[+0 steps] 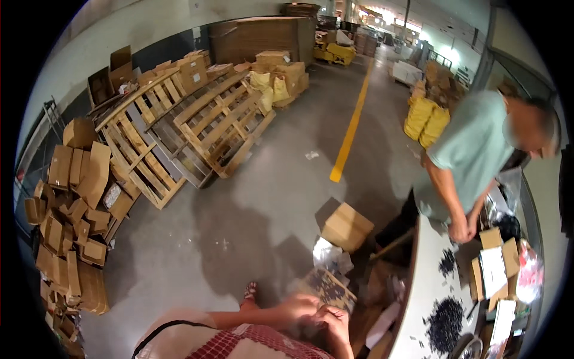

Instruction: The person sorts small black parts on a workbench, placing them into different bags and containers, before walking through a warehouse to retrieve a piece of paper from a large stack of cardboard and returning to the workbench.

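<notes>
My left hand point(301, 306) and my right hand point(335, 318) meet in front of my body at the lower middle, fingertips close together. Both have their fingers curled in; anything between them is too small or blurred to make out, and the left is slightly smeared. Just beyond them stands an open cardboard box point(327, 286) with many small dark pieces in it. To the right, a white table point(412, 299) bears a large pile of small black parts point(445, 326) and a smaller pile point(446, 262).
A co-worker in a light green shirt point(472, 143) bends over the table's far end. Cardboard boxes point(493, 269) stand on the table, and another box point(347, 227) is on the floor ahead. Wooden pallets point(224, 122) and heaped cartons point(78, 221) line the left.
</notes>
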`<state>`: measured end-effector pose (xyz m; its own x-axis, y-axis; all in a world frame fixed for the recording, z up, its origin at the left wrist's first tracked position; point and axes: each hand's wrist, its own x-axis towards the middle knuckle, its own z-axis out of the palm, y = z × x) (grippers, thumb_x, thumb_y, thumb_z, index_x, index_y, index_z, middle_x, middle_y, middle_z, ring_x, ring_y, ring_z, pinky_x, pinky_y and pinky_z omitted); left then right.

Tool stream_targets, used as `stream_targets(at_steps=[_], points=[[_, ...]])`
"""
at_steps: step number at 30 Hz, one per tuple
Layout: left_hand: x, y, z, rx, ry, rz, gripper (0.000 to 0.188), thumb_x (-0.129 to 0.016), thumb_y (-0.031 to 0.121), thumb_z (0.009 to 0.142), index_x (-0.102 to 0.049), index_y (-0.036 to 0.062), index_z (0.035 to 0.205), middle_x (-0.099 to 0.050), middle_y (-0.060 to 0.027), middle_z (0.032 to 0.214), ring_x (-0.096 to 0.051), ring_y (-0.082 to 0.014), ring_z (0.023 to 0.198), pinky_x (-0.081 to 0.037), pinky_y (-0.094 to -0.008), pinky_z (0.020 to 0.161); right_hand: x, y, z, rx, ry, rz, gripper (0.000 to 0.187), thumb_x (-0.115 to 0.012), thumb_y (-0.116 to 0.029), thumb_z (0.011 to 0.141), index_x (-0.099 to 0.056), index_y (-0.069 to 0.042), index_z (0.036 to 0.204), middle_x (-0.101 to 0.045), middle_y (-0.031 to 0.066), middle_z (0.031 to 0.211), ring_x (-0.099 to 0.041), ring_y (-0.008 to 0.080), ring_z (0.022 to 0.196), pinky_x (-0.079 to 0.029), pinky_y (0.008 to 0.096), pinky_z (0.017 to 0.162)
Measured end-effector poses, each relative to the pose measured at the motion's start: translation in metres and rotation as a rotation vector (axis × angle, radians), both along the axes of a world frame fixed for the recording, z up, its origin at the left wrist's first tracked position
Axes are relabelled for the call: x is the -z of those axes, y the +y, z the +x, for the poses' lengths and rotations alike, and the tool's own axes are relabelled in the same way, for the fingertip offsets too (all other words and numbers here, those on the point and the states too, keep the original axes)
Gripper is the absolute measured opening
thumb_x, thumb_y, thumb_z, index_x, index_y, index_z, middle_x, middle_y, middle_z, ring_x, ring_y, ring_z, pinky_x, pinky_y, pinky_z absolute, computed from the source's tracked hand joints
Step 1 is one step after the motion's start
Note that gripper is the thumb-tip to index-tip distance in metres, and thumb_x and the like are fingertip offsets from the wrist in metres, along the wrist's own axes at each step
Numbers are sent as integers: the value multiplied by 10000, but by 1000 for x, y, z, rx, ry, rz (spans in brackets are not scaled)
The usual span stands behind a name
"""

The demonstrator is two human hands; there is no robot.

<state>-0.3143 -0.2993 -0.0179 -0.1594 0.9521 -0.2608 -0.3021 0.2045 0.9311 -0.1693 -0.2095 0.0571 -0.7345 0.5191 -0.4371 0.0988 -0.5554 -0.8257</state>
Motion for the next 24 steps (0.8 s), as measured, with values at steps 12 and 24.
stream_targets(at_steps=[12,24], points=[[4,-9,-348,53,981,-314,337,-624,415,752,-672,83,773,-655,-147,710,-633,-347,661,-473,-459,600,62,47,-361,-518,-176,1558,144,-669,-205,755,-593,-87,727,-603,101,754,-613,347,735,-491,440,608],[46,223,-642,298,503,-431,360,-656,370,834,-754,42,944,-722,-96,821,-677,-179,741,-537,-308,667,71,279,-613,-660,184,1450,208,-647,-208,799,-730,-141,978,-634,160,1187,-567,358,1145,-458,457,982]])
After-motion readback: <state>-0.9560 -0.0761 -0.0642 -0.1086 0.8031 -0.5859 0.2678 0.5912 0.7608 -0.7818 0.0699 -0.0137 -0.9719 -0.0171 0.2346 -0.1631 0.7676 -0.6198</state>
